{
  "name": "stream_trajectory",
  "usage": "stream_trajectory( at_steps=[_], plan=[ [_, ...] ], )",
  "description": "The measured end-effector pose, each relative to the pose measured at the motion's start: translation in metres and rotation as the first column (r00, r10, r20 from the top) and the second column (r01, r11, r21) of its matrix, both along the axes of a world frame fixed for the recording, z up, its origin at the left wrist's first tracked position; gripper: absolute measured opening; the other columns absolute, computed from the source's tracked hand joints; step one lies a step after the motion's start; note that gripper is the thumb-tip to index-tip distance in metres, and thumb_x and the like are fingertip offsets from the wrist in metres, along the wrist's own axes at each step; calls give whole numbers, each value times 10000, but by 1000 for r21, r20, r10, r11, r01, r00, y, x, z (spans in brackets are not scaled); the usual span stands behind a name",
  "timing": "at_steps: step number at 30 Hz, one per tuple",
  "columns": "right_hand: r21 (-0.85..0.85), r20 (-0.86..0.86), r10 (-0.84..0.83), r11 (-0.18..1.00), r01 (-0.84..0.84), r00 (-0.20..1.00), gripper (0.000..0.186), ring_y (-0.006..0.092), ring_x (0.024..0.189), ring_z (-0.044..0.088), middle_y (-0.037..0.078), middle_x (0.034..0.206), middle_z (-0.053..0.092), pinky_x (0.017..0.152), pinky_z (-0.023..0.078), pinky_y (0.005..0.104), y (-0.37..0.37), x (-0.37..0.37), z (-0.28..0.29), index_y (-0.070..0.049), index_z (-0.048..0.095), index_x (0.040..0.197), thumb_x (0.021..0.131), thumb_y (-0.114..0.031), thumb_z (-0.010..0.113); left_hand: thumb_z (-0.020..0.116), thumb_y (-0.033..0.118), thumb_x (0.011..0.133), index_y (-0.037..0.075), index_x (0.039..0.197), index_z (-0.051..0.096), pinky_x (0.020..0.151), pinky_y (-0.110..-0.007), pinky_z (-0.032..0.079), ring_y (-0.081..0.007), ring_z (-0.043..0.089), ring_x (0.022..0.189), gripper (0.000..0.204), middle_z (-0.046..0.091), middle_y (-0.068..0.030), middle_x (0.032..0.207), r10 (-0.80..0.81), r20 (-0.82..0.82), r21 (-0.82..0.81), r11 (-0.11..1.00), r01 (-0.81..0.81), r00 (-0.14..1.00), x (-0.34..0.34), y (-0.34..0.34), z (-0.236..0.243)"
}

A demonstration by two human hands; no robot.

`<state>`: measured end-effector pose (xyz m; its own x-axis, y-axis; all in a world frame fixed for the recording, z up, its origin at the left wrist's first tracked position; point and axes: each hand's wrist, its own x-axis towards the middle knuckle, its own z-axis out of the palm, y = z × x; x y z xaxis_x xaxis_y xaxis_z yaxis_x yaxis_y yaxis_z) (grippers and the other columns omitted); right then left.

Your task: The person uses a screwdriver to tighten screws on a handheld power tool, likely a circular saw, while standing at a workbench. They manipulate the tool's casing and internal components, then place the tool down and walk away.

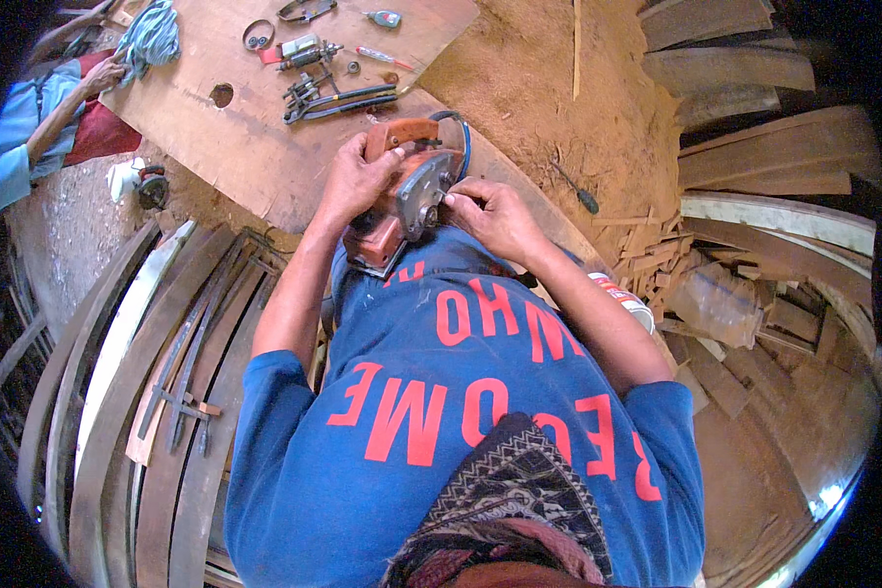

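An orange and grey power tool [416,186], which looks like an electric planer, rests tilted against my lap at the board's near edge. Its side with a round metal hub faces right. My left hand [361,174] grips the tool's body just below the orange handle, thumb on top. The fingers of my right hand [495,218] are pinched together close to the hub; whatever they hold is too small to make out. A dark blue cord [464,147] curves up behind the tool.
On the wooden board [196,137] lie a motor part [304,51], black-handled pliers [348,103], a screwdriver [382,58] and a small bottle [384,18]. Another person's hand [108,73] is by a teal cloth [150,39]. Curved planks [157,323] stand at left; wood scraps [657,245] lie right.
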<state>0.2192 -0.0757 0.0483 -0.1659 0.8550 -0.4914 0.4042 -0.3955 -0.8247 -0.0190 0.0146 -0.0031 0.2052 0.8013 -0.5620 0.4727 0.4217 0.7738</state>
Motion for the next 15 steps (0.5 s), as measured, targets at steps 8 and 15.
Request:
stream_trajectory(
  at_steps=[8, 15],
  plan=[
    [-106, 53, -20, 994, 26, 998, 305, 291, 904, 742, 190, 963, 761, 844, 566, 434, -6, 3, -9, 4, 759, 1067, 1041, -278, 647, 728, 237, 1009, 2, 1317, 691, 943, -359, 558, -149, 679, 1074, 390, 752, -84, 1176, -167, 37, 7, 986, 167, 985, -38, 24, -14],
    [-175, 126, -43, 982, 65, 991, 362, 229, 964, 716, 155, 1036, 785, 899, 558, 397, -17, 7, -16, -9, 771, 1169, 1055, -332, 652, 765, 266, 978, 10, 1180, 717, 919, -382, 541, -202, 653, 1034, 330, 716, -118, 1077, -346, -113, 201, 910, 363, 931, -68, 24, -31]
  ],
)
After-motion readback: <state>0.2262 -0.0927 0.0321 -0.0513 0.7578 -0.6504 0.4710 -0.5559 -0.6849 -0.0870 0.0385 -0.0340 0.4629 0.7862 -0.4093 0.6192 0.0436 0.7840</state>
